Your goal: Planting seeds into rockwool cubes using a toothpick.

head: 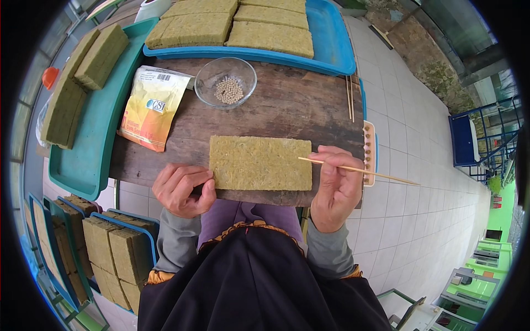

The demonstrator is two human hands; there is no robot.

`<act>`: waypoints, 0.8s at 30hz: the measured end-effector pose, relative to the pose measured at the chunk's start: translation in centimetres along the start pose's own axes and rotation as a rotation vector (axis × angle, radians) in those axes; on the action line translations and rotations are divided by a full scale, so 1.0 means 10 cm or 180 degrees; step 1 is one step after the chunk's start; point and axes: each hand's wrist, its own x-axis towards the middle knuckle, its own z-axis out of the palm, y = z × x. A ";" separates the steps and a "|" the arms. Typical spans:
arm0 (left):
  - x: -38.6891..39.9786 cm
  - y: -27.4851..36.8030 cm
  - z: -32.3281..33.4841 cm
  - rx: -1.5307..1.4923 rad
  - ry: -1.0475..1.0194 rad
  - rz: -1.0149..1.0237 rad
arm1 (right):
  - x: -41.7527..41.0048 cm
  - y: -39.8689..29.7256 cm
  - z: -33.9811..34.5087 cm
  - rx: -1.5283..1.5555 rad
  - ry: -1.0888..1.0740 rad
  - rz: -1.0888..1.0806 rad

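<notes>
A rectangular slab of rockwool (pixel 261 163) lies flat on the wooden tabletop in front of me, with small holes in its upper surface. My left hand (pixel 184 189) is at the slab's lower left corner, thumb and curled forefinger against its edge. Beside the right end, my right hand (pixel 337 186) pinches a thin wooden skewer (pixel 372 173). The skewer's blunt end reaches over the slab's right edge, and its pointed end sticks out to the right. Beyond the slab stands a clear glass bowl (pixel 225 82) with pale round seeds (pixel 229 91) at its bottom.
A printed seed packet (pixel 154 107) lies left of the bowl. Rockwool blocks fill much of a blue tray (pixel 331 37) at the back; others stand in a green tray (pixel 97 124). Two more skewers (pixel 350 99) and a pale planter (pixel 369 154) are along the table's right side.
</notes>
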 end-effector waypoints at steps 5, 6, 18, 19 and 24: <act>-0.01 -0.01 0.00 -0.0061 -0.0032 0.0023 | 0.00 -0.01 0.09 -0.0245 -0.0265 0.0383; -0.02 -0.01 -0.01 -0.0062 -0.0039 0.0025 | 0.00 -0.01 0.11 -0.0245 -0.0269 0.0380; 0.01 -0.01 0.00 0.0016 0.0044 0.0054 | -0.08 0.06 0.09 -0.0503 -0.0747 0.0370; 0.01 -0.02 0.00 0.0009 0.0041 0.0056 | -0.08 0.06 0.10 -0.0514 -0.0746 0.0348; 0.00 -0.02 0.00 0.0010 0.0044 0.0047 | -0.08 0.07 0.10 -0.0560 -0.0784 0.0291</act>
